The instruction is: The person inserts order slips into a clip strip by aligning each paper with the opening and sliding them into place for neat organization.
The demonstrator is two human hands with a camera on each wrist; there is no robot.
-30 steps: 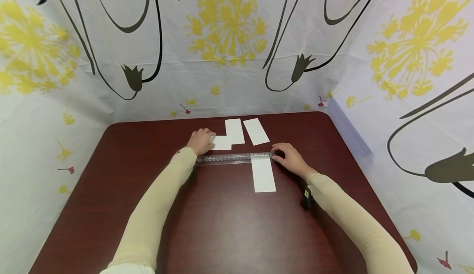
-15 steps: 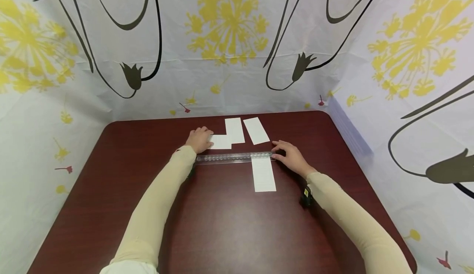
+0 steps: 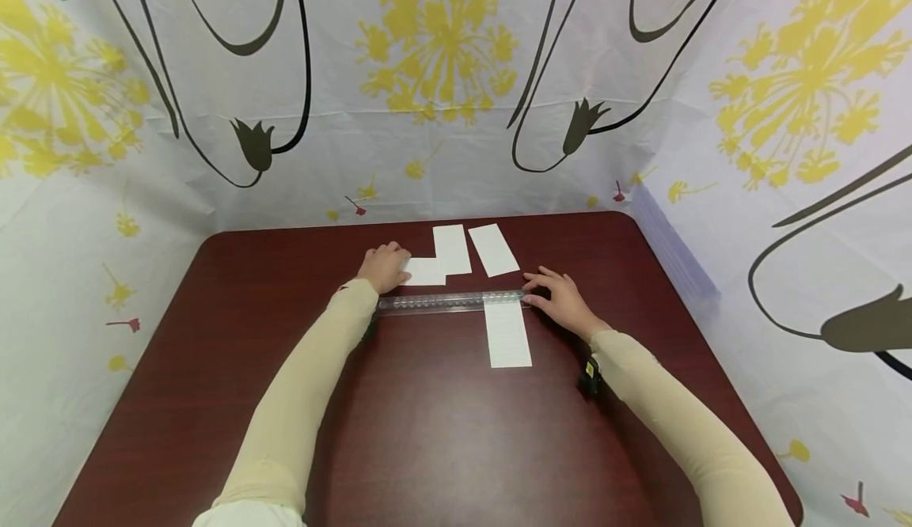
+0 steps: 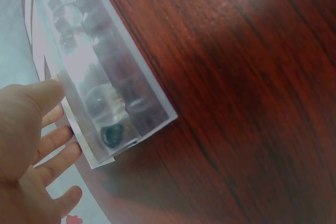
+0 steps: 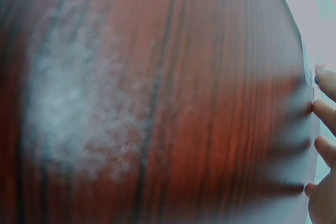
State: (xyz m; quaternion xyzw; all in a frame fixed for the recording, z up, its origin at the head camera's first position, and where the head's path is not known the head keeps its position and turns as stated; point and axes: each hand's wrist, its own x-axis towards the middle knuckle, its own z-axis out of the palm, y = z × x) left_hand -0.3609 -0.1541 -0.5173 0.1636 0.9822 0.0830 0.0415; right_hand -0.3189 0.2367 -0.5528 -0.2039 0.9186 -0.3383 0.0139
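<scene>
A long clear plastic case with a row of round clear bumps lies crosswise on the table. At its left end a dark green bead shows inside. My left hand is just beyond that end, fingers relaxed, thumb beside a white card. The left wrist view has the thumb close along the case's edge. My right hand is at the case's right end, thumb at the tip and fingers spread apart; only its fingertips enter the right wrist view. A lined white card runs out from beneath the case, toward me.
Two more white cards lie farther back, one overlapping the card by the left hand. The dark red wooden table meets a patterned cloth at its back edge. A black wrist device hangs under the right forearm.
The index finger of my right hand has lifted slightly away from the thumb. My left hand has shifted a little left; the case and cards keep their places.
</scene>
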